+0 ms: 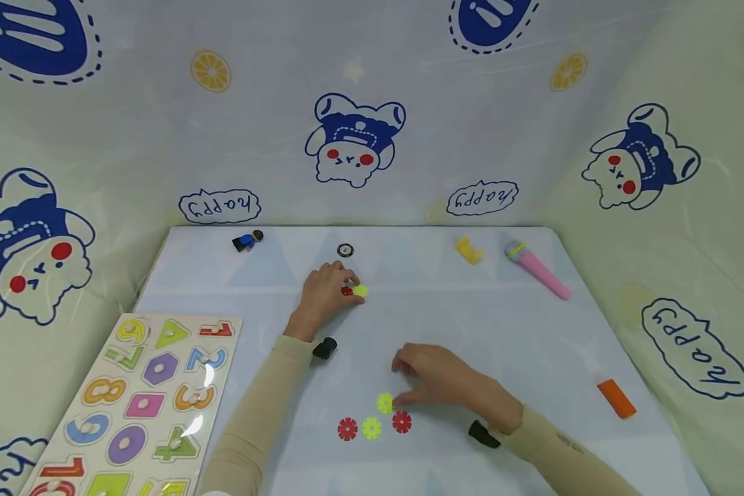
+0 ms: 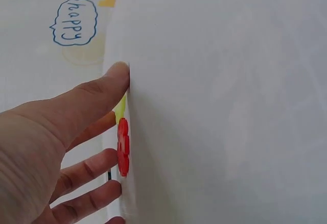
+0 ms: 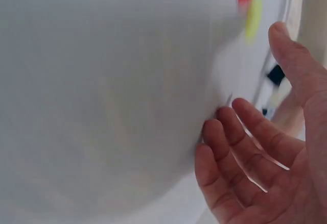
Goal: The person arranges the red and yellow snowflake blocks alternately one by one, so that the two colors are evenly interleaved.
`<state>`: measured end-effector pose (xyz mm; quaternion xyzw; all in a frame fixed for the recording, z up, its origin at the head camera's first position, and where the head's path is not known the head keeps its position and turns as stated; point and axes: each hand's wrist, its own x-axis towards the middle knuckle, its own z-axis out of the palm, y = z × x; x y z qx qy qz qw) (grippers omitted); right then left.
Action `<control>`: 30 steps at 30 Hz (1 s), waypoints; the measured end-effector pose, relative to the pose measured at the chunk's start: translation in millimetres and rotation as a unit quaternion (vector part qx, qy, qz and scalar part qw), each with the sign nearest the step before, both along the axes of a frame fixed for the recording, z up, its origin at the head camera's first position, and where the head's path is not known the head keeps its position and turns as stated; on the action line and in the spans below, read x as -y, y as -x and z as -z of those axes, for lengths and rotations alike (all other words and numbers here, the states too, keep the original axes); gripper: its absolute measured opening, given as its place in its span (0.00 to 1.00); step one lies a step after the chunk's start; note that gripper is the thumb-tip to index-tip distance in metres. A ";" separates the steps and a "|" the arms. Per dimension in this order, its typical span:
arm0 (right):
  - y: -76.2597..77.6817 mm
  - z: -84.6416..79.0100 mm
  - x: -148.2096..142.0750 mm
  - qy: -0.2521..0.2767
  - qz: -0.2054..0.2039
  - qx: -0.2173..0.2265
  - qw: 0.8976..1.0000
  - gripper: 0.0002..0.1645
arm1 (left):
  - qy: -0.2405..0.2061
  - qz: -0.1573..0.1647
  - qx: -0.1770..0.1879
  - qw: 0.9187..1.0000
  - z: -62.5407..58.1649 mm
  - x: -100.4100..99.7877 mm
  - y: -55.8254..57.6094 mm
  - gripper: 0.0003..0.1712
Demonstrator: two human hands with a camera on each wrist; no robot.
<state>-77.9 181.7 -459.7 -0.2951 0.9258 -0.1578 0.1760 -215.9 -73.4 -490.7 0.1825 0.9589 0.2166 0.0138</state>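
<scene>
My left hand (image 1: 328, 293) is low over the table with thumb and index finger at opposite edges of a yellow-green notched plastic disc (image 1: 360, 291), pinching it. A red notched disc (image 2: 123, 147) lies right beside it, under the other fingers, partly hidden in the head view. My right hand (image 1: 437, 375) hovers nearer the front, fingers loosely bent and apart, with nothing between them. Its thumb tip is next to a second yellow-green disc (image 1: 385, 403). Close by lie a third yellow-green disc (image 1: 372, 428) and two red discs, one left (image 1: 347, 429) and one right (image 1: 401, 421).
A number-and-shape puzzle board (image 1: 145, 406) covers the table's left front. Along the back are a toy figure (image 1: 246, 240), a small black ring (image 1: 345, 250), a yellow piece (image 1: 468, 251) and a pink toy microphone (image 1: 538, 270). An orange block (image 1: 616, 398) lies near the right edge.
</scene>
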 end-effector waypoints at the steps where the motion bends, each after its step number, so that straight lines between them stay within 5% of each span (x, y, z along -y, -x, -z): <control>1: -9.7 1.3 -2.4 -0.003 -0.003 0.002 1.000 0.32 | -0.001 0.000 -0.001 1.000 0.3 -0.3 0.0 0.25; 6: -46.5 5.0 -9.3 0.001 -0.014 -0.022 1.000 0.37 | -0.005 -0.002 -0.014 1.000 1.4 -0.7 0.0 0.25; 11: -64.7 7.4 -13.5 0.034 -0.038 -0.063 0.997 0.26 | -0.003 -0.005 -0.009 1.000 2.2 -0.3 -0.8 0.25; 18: -74.6 9.1 -21.1 0.064 -0.011 -0.076 0.995 0.20 | -0.006 -0.002 -0.011 1.000 2.0 -1.0 -1.5 0.24; 25: -78.3 18.5 -16.3 0.097 -0.044 -0.165 0.980 0.21 | -0.010 -0.004 -0.008 1.000 1.4 -1.9 -1.8 0.24; 30: -75.9 18.0 -10.6 0.079 -0.052 -0.186 0.978 0.18 | -0.013 -0.005 -0.006 1.000 1.6 -2.7 -2.2 0.24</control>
